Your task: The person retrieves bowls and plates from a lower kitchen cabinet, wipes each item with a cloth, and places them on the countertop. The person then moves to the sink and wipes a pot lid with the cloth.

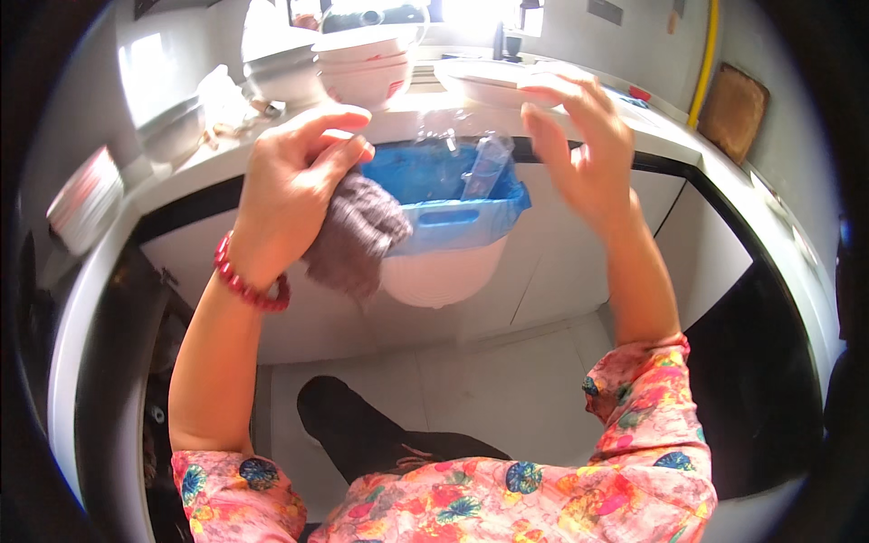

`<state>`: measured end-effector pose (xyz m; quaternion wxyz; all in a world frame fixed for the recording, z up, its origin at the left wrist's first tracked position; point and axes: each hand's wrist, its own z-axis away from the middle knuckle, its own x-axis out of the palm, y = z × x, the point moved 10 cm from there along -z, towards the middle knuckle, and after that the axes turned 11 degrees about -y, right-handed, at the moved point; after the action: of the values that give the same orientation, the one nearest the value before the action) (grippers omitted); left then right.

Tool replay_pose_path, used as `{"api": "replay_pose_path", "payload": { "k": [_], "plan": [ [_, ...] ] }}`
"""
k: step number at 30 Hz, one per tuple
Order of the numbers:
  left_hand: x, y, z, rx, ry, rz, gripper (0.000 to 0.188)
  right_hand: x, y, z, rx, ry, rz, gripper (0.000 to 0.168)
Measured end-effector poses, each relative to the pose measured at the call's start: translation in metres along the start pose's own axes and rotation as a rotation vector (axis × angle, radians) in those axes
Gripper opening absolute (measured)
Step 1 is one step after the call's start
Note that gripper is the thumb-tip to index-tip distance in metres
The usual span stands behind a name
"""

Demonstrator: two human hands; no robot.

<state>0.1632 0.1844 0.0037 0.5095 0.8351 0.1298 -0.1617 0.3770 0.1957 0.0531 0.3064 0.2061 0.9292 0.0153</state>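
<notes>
My left hand, with a red bead bracelet on the wrist, grips a grey-brown cloth that hangs down beside the bin. My right hand is raised at the counter's front edge, thumb and fingers apart, slightly blurred, with nothing seen in it. Just behind its fingers sits a white dish on the counter. Between the hands, a white bin with a blue liner bag hangs at the cabinet front. Clear plastic packaging shows inside and above its opening.
Stacked white bowls, a metal basin and another metal bowl stand on the counter. More stacked bowls are at far left. A brown board leans by a yellow pipe at right.
</notes>
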Motion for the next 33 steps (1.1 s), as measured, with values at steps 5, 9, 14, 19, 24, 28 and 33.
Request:
{"api": "replay_pose_path", "payload": {
  "k": [5,9,14,19,24,28,33],
  "plan": [
    [-0.025,-0.042,0.156,-0.281,0.268,0.467,0.015,0.058,-0.192,0.009,-0.219,-0.319,-0.739,0.041],
    [-0.013,-0.115,0.230,-0.267,0.380,0.658,0.017,0.142,-0.269,0.042,-0.218,-0.582,-0.828,0.058],
    [0.059,-0.228,0.293,-0.328,0.360,1.568,0.022,0.221,-0.301,0.076,-0.190,-0.677,-0.924,0.047],
    [0.051,-0.234,0.401,-0.500,0.755,1.553,0.031,0.280,-0.376,0.109,-0.186,-1.055,-1.112,0.048],
    [0.011,-0.270,0.489,-0.548,1.032,1.213,0.011,0.329,-0.412,0.127,0.041,-1.239,-1.405,0.043],
    [-0.033,-0.257,0.552,-0.859,1.268,0.707,0.024,0.364,-0.445,0.122,0.036,-1.340,-1.060,0.042],
    [-0.058,-0.224,0.526,-1.449,0.390,-0.616,0.060,0.384,-0.468,0.130,-0.283,-1.409,-0.660,0.056]
  ]
}}
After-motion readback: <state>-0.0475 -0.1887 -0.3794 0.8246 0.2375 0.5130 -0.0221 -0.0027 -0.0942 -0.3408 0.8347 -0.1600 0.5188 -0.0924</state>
